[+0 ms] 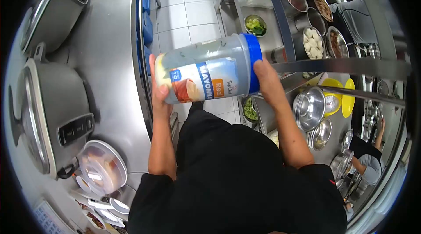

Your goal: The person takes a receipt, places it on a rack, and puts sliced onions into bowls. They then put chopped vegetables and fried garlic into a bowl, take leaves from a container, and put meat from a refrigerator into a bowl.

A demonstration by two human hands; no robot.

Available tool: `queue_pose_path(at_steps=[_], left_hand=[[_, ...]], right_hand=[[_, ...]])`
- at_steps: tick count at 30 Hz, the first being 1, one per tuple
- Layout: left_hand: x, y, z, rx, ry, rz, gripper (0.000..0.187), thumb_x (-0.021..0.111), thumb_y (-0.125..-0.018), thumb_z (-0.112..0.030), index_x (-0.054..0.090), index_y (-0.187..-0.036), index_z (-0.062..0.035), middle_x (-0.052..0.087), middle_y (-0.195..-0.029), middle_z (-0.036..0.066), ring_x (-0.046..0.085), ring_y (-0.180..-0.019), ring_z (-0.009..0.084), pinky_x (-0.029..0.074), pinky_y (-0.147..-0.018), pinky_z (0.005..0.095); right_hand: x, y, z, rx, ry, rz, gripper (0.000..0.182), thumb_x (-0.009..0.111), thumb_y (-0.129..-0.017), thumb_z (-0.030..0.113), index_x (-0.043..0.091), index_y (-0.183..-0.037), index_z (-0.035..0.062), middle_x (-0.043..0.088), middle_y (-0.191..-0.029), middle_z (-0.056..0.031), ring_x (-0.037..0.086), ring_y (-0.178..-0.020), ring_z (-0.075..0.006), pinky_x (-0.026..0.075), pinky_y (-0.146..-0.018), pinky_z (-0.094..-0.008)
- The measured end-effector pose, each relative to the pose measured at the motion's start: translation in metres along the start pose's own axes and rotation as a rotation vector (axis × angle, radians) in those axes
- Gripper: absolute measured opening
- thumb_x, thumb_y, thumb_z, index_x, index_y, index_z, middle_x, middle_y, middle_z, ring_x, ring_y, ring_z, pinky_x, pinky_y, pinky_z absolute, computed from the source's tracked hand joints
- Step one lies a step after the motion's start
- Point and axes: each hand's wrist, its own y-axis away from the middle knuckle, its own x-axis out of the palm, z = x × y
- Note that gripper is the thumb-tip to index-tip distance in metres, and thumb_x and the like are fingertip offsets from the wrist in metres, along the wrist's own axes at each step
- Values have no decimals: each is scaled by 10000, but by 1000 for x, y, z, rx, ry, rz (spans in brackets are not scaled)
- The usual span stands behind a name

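Observation:
A large clear mayonnaise jar (195, 76) lies tilted on its side between my two hands, in front of my body. Its blue lid (251, 63) points right and its base points left. My left hand (160, 87) is wrapped around the base end, thumb on the near side. My right hand (266, 80) grips the lid end, with part of the fingers hidden behind it. The label faces me. Some pale stuff shows inside near the base; the rest of the jar looks mostly see-through.
Left, a steel counter (112, 27) carries a grey cooker (55, 111) and a lidded plastic container (103, 168). Right, shelves hold a bowl of greens (255, 26), stacked steel bowls (309, 109) and a yellow scale (331, 102). Steel bars (342, 67) cross there. Another person's arm (357, 163) shows far right.

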Motion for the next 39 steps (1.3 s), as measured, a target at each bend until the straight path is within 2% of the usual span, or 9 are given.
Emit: queue_pose_path(at_steps=[2,6,12,14,17,18,26,32,39], left_hand=[[-11,-26,6,-123,121,1,1143,706,-665,-519,97,-1519,-65,323,-1464,152,353,-1353,305,302,-1120,414],[-5,-60,27,-174,301,-52,1008,676,-702,-516,239,-1483,-53,454,-1370,157,469,-1263,307,393,-1062,419],[9,-89,63,-324,350,126,952,604,-770,-540,220,-1500,-65,465,-1368,151,497,-1229,284,411,-1035,411],[2,-98,80,-315,405,128,950,610,-770,-515,202,-1510,-81,403,-1422,155,459,-1263,294,373,-1061,417],[-15,-103,100,-440,476,39,869,595,-782,-521,302,-1462,-66,485,-1350,152,512,-1198,295,425,-1013,420],[-19,-106,107,-470,487,27,853,593,-783,-521,321,-1451,-65,503,-1332,151,526,-1180,295,437,-1000,421],[-36,-126,217,-634,224,-39,708,448,-903,-622,457,-1350,-75,533,-1308,130,503,-1222,308,418,-1011,477],[-1,-150,230,-862,-430,279,721,546,-898,-557,378,-1446,-119,539,-1303,91,516,-1159,228,441,-910,377],[-38,-123,221,-908,-516,262,617,582,-904,-448,437,-1414,-132,608,-1201,77,563,-1058,202,459,-870,354]], right_hand=[[-29,-23,11,-93,364,251,626,411,-965,544,557,-1226,-6,623,-1120,-188,578,-1069,-267,416,-951,-359],[-75,-53,52,-466,290,-283,894,250,-913,717,434,-1379,-24,457,-1411,-164,443,-1286,-250,351,-1047,-393],[40,-125,-13,-582,432,-965,414,603,-862,412,655,-995,24,649,-870,-108,602,-795,-199,469,-726,-356],[42,-142,-16,-553,450,-790,474,573,-863,449,565,-1071,23,543,-975,-131,502,-899,-225,391,-797,-361],[-2,-93,-13,-259,451,85,941,308,-892,710,186,-1491,-6,127,-1562,-226,125,-1456,-332,99,-1171,-395],[3,-82,-10,-275,589,117,912,563,-863,561,204,-1482,-5,196,-1526,-265,160,-1427,-419,147,-1163,-448],[17,-86,-69,-85,716,-19,646,752,-720,220,454,-1227,-46,511,-1218,-240,484,-1155,-394,381,-1010,-439],[-24,-124,-93,-84,1097,-91,529,680,-668,74,531,-1170,1,551,-1051,-173,522,-981,-351,427,-846,-431],[-58,-151,-212,397,1113,-212,235,560,-823,71,553,-1054,26,577,-1089,-203,562,-1046,-362,447,-903,-478]])
